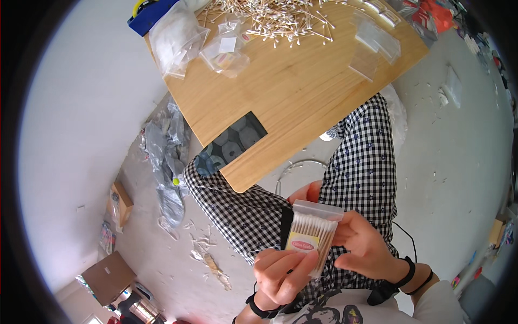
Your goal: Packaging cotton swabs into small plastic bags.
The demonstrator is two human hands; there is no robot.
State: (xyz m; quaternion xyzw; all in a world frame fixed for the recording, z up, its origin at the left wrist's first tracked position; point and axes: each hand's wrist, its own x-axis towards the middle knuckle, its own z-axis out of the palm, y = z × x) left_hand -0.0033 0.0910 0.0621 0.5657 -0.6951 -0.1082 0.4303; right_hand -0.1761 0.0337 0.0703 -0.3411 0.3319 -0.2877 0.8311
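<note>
Over my lap, a small clear zip bag of cotton swabs [308,233] is held tilted, its zip edge away from me. White tips show near the zip, and a yellow label with a red oval lies across the sticks. My left hand [284,274] pinches the bag's lower part, fingers bent over its front. Beside the bag's right edge is my right hand [367,249], thumb spread apart from the bag. Its other fingers reach to the edge and partly behind it, where their tips are hidden.
A wooden table [302,92] ahead bears a heap of loose cotton swabs [280,21], clear plastic bags [175,40] and flat empty bags [377,40]. A dark phone-like slab [237,139] lies at its near left corner. Grey plastic [162,162] and scraps litter the floor.
</note>
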